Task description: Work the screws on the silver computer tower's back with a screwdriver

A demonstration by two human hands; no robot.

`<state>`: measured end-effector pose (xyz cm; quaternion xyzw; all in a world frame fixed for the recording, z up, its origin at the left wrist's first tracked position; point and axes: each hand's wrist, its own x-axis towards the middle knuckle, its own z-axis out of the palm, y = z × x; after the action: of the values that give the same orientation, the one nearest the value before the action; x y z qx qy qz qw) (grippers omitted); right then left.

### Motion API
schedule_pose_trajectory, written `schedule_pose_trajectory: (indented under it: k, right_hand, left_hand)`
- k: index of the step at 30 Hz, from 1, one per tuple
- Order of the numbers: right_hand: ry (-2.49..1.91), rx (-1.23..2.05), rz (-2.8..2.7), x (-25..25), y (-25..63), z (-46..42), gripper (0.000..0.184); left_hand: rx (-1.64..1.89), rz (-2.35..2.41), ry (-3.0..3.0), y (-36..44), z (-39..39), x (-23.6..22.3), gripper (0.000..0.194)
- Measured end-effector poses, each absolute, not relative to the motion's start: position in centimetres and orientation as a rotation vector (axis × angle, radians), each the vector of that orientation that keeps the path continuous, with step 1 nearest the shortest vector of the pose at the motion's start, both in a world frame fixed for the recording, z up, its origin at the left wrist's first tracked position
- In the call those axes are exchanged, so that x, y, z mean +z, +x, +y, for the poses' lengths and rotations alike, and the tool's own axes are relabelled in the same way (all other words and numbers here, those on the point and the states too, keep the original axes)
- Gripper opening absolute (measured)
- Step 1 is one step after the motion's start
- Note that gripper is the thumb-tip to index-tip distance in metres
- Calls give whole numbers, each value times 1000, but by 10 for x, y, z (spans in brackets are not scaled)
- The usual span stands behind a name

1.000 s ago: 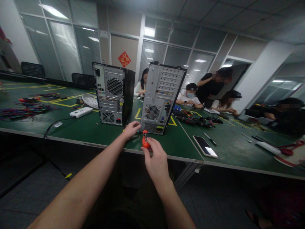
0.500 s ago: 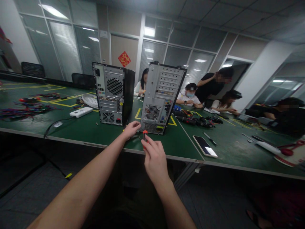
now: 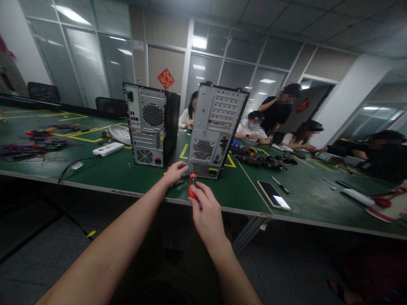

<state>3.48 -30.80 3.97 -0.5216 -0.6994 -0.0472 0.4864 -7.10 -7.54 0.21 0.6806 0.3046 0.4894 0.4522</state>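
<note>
A screwdriver (image 3: pixel 192 186) with an orange and black handle is held in my right hand (image 3: pixel 206 207), thumb and fingers closed around the handle. Its shaft points up at the lower left corner of the back panel of a grey computer tower (image 3: pixel 203 110). Just left of the shaft, my left hand (image 3: pixel 176 173) has its fingertips pressed together at the tower's bottom edge; whatever they pinch is too small to make out. A second computer tower (image 3: pixel 148 127) with a black side stands upright to the left. Tiny screws (image 3: pixel 187 183) lie by my left hand.
On the green table (image 3: pixel 143 180) sit a white power strip (image 3: pixel 108 149) and bundled wires (image 3: pixel 34 146) at left. A phone (image 3: pixel 273 195), a pen (image 3: pixel 280 185) and black cables (image 3: pixel 263 162) lie at right. Several people are across the table.
The fingers of my right hand have shifted on the screwdriver, so more of its orange handle shows. My left hand stays in place. A standing person in the background has moved left.
</note>
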Motion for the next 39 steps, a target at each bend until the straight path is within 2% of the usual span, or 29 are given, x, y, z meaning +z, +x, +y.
schedule_pose_trajectory:
  k: [8,17,39]
  right_hand:
    - [-1276,-160,-1765,41,33,-309,39]
    - [-1279,-77,-1583,39,32,-307,23]
    - [-1258,-57,-1709,43,32,-311,42]
  left_hand:
    - [1200,755,1665,-70,-75,2,36]
    - [1183,762,1677,-71,-76,3,38]
    - [1191,774,1659,-71,-77,4,36]
